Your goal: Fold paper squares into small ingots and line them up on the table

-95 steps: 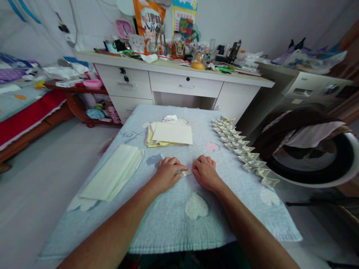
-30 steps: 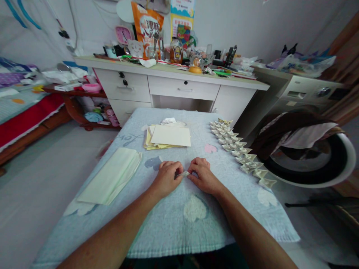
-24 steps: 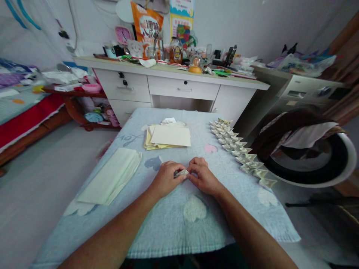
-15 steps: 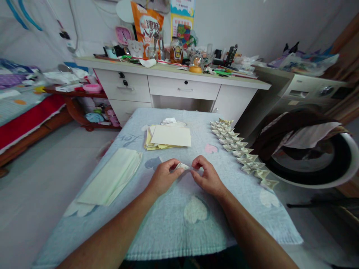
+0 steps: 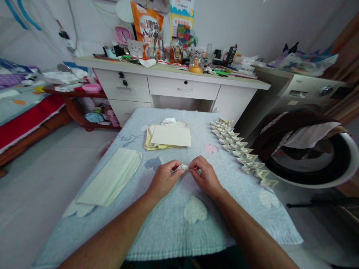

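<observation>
Between my two hands, over the middle of the cloth-covered table (image 5: 174, 231), is a small folded piece of paper (image 5: 183, 167). My left hand (image 5: 166, 175) pinches its left side between thumb and fingers. The thumb and forefinger of my right hand (image 5: 206, 175) are closed on its right tip. On the right side of the table stands a long row of folded paper pieces (image 5: 241, 151), pointed and nested together. Beyond my hands lies a stack of cream and yellow paper sheets (image 5: 171, 136). A pale green sheaf of paper (image 5: 112, 177) rests left of my left arm.
A crumpled white tissue (image 5: 168, 121) lies behind the paper stack. Past the table stands a white desk (image 5: 182, 89) crowded with jars, a pink clock (image 5: 122, 35) and an orange bag (image 5: 147, 30). At right, a washing machine (image 5: 291, 89) has its door open with clothes hanging out.
My right hand has moved slightly left, and its fingertips have closed on the right tip of the folded paper. My left hand keeps its pinch.
</observation>
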Motion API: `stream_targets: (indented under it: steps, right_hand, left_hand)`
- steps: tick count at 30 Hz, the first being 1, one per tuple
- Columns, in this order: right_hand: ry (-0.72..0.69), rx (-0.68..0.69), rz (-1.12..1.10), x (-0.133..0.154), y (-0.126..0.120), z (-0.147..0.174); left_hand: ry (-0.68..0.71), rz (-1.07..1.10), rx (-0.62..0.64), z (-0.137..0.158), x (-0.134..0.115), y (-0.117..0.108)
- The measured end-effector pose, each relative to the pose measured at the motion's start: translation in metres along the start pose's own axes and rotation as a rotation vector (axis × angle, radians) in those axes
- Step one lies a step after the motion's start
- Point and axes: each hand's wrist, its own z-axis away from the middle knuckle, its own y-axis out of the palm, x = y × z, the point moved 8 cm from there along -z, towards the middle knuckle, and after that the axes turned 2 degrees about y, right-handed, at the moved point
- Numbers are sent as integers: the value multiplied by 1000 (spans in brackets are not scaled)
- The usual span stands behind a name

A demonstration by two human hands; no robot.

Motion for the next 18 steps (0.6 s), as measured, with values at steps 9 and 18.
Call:
stream_targets:
  steps: [9,18]
  right_hand:
    - [-54,-2,51,6,1,-4]
    - [-5,-6,-135,-2,-2,-1]
  left_hand:
    - [90,-130,-68,1,-13,-4]
    - [144,-148,-119,4,-18,-11]
